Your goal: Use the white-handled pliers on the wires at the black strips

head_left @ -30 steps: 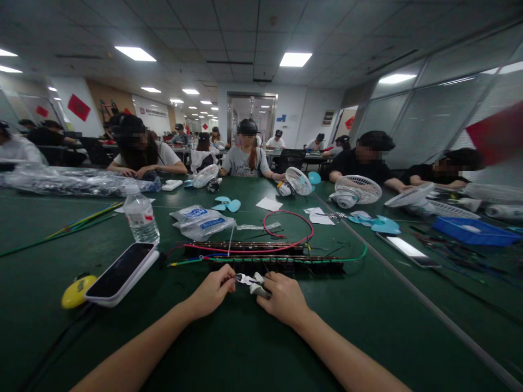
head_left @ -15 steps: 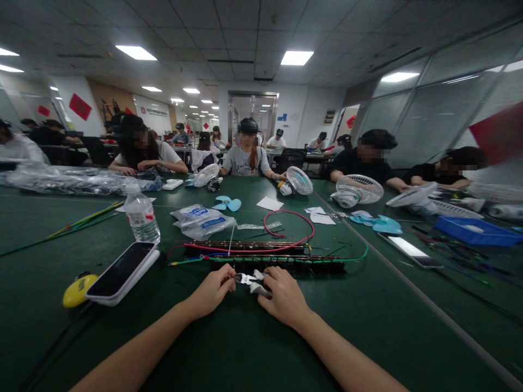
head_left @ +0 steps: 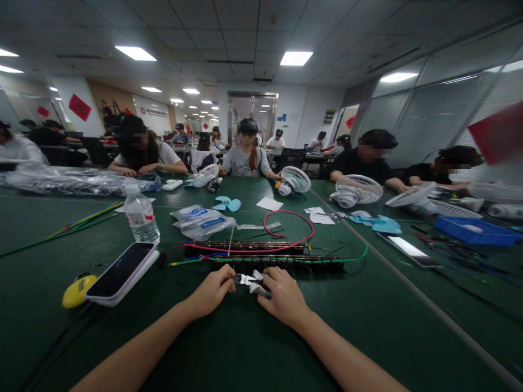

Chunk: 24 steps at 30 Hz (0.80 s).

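Observation:
My right hand [head_left: 283, 294] is closed around the pale handles of a pair of pliers [head_left: 246, 279], whose metal jaws point left. At the tip of the jaws my left hand [head_left: 214, 291] is pinched shut; what lies between its fingertips is too small to make out. Just beyond both hands lie two long dark strips [head_left: 281, 265] side by side, with wires along them. A red wire [head_left: 314, 231] loops up behind the strips, and a green wire [head_left: 359, 257] bends round at their right end. A white cable tie [head_left: 231, 239] stands up from the strips.
To the left are a phone [head_left: 122, 269], a yellow tape measure-like object [head_left: 79, 290] and a water bottle [head_left: 141, 215]. Plastic bags [head_left: 203, 222] lie behind the strips. Farther off are fan parts [head_left: 355, 190], a blue tray [head_left: 476, 231], another phone [head_left: 408, 250] and several seated people.
My hands and the pliers stay almost where they were. Across the table, a person's white fan has turned and shifted slightly left.

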Each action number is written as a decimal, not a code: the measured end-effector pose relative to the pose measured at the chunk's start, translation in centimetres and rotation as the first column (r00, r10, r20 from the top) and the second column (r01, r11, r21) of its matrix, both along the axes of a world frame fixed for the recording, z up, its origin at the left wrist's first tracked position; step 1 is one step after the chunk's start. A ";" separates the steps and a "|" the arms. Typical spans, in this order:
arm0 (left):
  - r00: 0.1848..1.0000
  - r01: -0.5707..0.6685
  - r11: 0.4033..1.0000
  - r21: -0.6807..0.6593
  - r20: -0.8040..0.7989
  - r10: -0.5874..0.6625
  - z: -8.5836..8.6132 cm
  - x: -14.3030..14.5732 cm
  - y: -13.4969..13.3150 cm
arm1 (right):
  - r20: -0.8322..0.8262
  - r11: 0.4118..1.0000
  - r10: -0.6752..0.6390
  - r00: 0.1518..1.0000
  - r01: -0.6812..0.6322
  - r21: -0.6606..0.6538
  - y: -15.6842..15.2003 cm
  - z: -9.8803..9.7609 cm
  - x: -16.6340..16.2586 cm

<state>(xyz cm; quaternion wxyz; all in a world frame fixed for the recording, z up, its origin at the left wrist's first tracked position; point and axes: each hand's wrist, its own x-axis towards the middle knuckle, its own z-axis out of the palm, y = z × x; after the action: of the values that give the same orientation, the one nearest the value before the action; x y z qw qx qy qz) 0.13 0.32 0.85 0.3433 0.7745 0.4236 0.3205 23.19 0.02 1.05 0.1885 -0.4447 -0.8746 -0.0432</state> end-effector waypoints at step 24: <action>1.000 0.000 1.000 -0.007 -0.001 0.000 0.2 -0.1 -0.2 | 0.012 0.999 -0.006 1.000 0.005 0.036 0.1 -0.3 -0.1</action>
<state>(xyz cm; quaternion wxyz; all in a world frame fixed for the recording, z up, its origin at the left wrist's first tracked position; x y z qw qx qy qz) 0.07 0.13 1.08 0.3458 0.7735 0.4251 0.3185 23.07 0.16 0.77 0.1909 -0.4434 -0.8736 -0.0620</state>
